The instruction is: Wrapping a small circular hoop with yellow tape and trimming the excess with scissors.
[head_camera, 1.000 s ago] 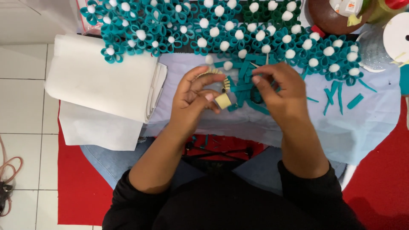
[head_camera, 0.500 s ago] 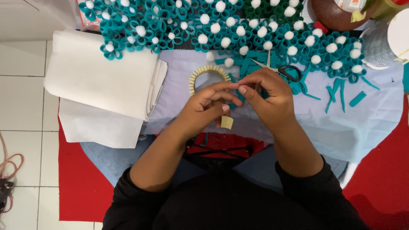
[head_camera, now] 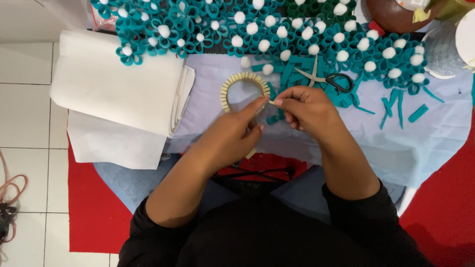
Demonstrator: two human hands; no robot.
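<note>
My left hand [head_camera: 232, 136] and my right hand [head_camera: 309, 109] meet fingertip to fingertip over a pale lavender cloth [head_camera: 420, 143] on my lap. Between them they pinch the end of a thin beige strip [head_camera: 271, 102]; another bit of beige shows under my left palm. Just beyond the fingertips lies a beige ribbed ring [head_camera: 242, 78], its right end close to the pinch. A small teal piece [head_camera: 272, 119] lies beneath the hands. Black-handled scissors [head_camera: 329, 79] rest just past my right hand.
Several teal looped flowers with white pompom centres [head_camera: 277, 29] cover the far side. Loose teal strips [head_camera: 396, 106] lie at the right. Folded white fabric [head_camera: 118, 89] sits at the left, over a red mat [head_camera: 94, 207] and white tiles [head_camera: 24, 99]. A brown bowl [head_camera: 396, 15] stands top right.
Both hands have shifted from above the teal strips toward me, then back up beside the ring. The beige ring, hidden a second ago, now lies uncovered. The fingertips have drawn together.
</note>
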